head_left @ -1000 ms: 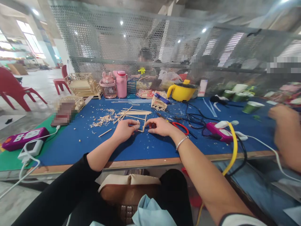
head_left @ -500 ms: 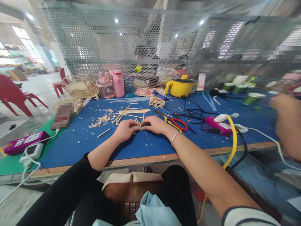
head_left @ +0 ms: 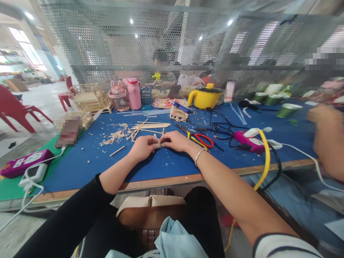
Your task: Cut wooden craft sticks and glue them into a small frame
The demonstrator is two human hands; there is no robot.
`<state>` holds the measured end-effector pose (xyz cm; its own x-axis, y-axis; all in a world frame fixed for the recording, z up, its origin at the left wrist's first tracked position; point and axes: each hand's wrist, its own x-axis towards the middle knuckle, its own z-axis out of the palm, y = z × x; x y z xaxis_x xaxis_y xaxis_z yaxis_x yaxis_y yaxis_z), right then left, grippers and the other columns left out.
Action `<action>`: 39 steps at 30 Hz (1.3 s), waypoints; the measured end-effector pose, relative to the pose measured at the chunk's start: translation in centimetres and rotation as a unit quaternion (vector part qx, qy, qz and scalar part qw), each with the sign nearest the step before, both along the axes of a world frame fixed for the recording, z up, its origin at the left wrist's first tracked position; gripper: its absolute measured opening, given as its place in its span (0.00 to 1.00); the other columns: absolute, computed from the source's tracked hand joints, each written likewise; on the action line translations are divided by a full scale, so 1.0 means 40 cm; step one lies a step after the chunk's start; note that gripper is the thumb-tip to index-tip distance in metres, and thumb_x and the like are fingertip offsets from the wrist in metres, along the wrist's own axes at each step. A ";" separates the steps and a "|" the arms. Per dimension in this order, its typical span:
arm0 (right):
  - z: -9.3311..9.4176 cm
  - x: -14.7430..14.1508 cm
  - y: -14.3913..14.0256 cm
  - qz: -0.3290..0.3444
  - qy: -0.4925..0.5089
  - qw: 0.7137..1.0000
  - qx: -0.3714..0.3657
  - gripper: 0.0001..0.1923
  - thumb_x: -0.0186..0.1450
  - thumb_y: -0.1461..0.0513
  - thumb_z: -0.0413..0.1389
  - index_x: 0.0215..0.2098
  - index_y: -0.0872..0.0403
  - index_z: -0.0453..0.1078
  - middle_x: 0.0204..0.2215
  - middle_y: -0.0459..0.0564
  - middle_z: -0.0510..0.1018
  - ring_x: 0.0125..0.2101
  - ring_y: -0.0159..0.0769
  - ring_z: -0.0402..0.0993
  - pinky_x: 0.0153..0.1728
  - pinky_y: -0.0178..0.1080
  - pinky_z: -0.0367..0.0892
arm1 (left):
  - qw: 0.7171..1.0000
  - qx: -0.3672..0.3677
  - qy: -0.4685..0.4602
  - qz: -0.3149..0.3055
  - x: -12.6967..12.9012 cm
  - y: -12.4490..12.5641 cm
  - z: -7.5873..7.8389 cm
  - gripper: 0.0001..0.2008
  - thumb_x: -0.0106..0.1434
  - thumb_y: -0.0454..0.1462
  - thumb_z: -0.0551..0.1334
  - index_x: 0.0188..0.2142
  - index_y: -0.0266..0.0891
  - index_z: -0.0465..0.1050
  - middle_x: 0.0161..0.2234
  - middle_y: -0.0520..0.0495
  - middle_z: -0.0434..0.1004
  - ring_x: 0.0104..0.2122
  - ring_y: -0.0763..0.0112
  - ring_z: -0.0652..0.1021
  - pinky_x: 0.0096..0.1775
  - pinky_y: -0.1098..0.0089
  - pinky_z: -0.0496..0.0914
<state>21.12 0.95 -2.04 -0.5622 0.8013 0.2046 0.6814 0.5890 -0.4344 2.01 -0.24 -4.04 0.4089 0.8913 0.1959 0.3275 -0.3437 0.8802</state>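
1. Head view: left hand (head_left: 142, 147) & right hand (head_left: 176, 141) meet fingertip to fingertip, both pinching a small stick piece (head_left: 159, 143).
2. Piece sits just above blue table (head_left: 166, 163), near loose sticks (head_left: 150, 127); red scissors (head_left: 204, 140) beside right hand.

Co-worker's arm (head_left: 326, 139) blurred, cut off at edge.

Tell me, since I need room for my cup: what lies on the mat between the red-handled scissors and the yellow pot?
In the head view, between the red-handled scissors and the yellow pot lie tangled black cables on the blue mat.
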 end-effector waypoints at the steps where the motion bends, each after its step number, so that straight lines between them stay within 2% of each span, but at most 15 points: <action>1: -0.001 0.000 0.000 -0.001 -0.001 1.000 0.000 0.08 0.58 0.61 0.59 0.36 0.52 0.76 0.33 0.46 0.80 0.34 0.33 0.73 0.36 0.33 0.61 | 1.000 -0.003 -0.004 -0.003 0.000 0.001 -0.001 0.07 0.53 0.37 0.63 0.32 0.36 0.75 0.26 0.49 0.76 0.21 0.76 0.73 0.26 0.74 0.69; 10: 0.015 -0.002 -0.015 -0.010 -0.026 1.000 -0.002 0.12 0.54 0.63 0.59 0.37 0.53 0.76 0.27 0.46 0.76 0.26 0.30 0.67 0.27 0.32 0.57 | 0.999 -0.030 -0.032 -0.004 0.006 -0.005 0.006 0.08 0.51 0.36 0.63 0.31 0.35 0.73 0.25 0.50 0.75 0.21 0.76 0.72 0.24 0.74 0.68; 13: 0.016 -0.004 -0.016 -0.015 -0.016 1.000 -0.010 0.10 0.54 0.61 0.60 0.35 0.53 0.77 0.27 0.46 0.76 0.27 0.30 0.67 0.28 0.32 0.57 | 1.000 -0.018 -0.024 0.000 0.003 -0.006 0.007 0.08 0.51 0.37 0.63 0.31 0.36 0.73 0.26 0.50 0.76 0.21 0.76 0.73 0.26 0.74 0.69; 16: 0.011 -0.007 -0.013 -0.013 -0.006 1.000 -0.016 0.09 0.55 0.61 0.60 0.35 0.53 0.77 0.28 0.46 0.77 0.29 0.32 0.69 0.30 0.32 0.59 | 1.000 0.012 -0.016 -0.005 -0.003 -0.001 0.004 0.07 0.51 0.36 0.63 0.31 0.36 0.73 0.28 0.48 0.78 0.27 0.72 0.76 0.33 0.71 0.71; 19: 0.004 -0.010 -0.010 -0.004 0.006 1.000 -0.023 0.09 0.56 0.61 0.59 0.35 0.54 0.77 0.31 0.46 0.79 0.30 0.32 0.71 0.32 0.32 0.60 | 1.000 0.009 -0.021 -0.011 -0.009 0.005 0.001 0.08 0.51 0.34 0.63 0.32 0.37 0.73 0.29 0.48 0.79 0.31 0.69 0.78 0.37 0.68 0.71; 23: -0.004 -0.012 -0.007 -0.004 0.017 0.999 -0.031 0.08 0.56 0.62 0.59 0.34 0.53 0.76 0.30 0.45 0.80 0.30 0.31 0.72 0.32 0.32 0.61 | 0.999 -0.013 -0.033 -0.022 -0.010 0.008 0.001 0.09 0.51 0.33 0.62 0.34 0.36 0.72 0.28 0.49 0.79 0.30 0.69 0.78 0.36 0.69 0.71; 29: -0.010 -0.010 0.000 -0.012 0.023 0.999 -0.033 0.09 0.55 0.61 0.60 0.35 0.54 0.77 0.29 0.45 0.80 0.29 0.31 0.71 0.31 0.32 0.60 | 1.000 0.015 -0.015 -0.019 -0.008 0.013 -0.004 0.05 0.51 0.33 0.62 0.31 0.36 0.73 0.29 0.48 0.79 0.30 0.70 0.78 0.37 0.69 0.71; 39: -0.008 -0.008 0.000 -0.009 0.025 0.999 -0.040 0.09 0.55 0.60 0.60 0.34 0.53 0.76 0.28 0.44 0.79 0.28 0.31 0.70 0.30 0.32 0.59 | 0.999 0.030 0.006 -0.016 -0.011 0.012 -0.008 0.05 0.52 0.34 0.63 0.30 0.38 0.75 0.29 0.48 0.80 0.31 0.68 0.78 0.38 0.69 0.72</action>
<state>20.82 0.97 -2.37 -0.5376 0.8265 0.1671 0.6688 0.5386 -0.5124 1.56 0.25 -4.37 0.4401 0.8641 0.2441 0.3258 -0.4070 0.8534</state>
